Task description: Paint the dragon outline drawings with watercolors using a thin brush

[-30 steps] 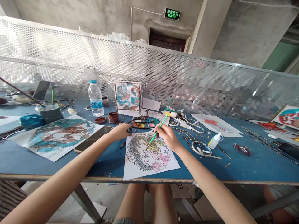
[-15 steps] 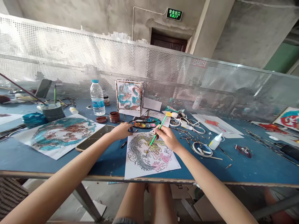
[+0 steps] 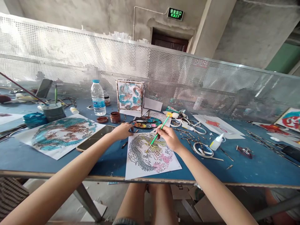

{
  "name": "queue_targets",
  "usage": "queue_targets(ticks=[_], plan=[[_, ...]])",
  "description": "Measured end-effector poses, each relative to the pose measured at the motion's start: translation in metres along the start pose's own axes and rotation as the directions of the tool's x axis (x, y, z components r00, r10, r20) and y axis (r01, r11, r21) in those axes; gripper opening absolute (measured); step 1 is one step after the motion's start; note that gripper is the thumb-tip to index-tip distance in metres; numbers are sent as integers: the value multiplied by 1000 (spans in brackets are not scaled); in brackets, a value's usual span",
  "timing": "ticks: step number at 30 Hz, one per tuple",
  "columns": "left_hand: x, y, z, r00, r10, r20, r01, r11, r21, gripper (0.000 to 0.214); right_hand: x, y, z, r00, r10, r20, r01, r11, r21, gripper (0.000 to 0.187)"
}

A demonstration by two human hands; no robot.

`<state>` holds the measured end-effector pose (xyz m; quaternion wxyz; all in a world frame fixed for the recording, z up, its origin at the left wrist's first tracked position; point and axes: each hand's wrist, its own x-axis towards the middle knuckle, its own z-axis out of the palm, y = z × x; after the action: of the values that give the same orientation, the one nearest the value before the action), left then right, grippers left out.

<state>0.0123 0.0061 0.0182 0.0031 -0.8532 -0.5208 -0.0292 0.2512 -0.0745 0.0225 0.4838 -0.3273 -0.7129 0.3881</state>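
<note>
A sheet of white paper with a printed dragon lies in front of me; parts are tinted yellow-green and pink. My right hand pinches a slim green paintbrush, its tip at the yellowish area near the dragon's head. My left hand rests by the sheet's upper left corner, fingers spread, next to the paint palette. The palette has several colours in its wells. Whether the left fingertips touch the palette's edge is unclear.
A phone and a teal-and-brown dragon painting lie left. Behind stand a water bottle, a brown paint jar and a framed dragon picture. At right are tape rolls, twigs and a glue bottle.
My right hand and the top of the brush have shifted slightly to the right, so the brush leans a little more. The left hand stays where it was.
</note>
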Motion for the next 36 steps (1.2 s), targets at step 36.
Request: queue_targets(ticks=[36], plan=[[0,0,0,1000,13,4,-13,1000,9,31,-1,-2,0,999,-33,-9,32,995,-90,27]])
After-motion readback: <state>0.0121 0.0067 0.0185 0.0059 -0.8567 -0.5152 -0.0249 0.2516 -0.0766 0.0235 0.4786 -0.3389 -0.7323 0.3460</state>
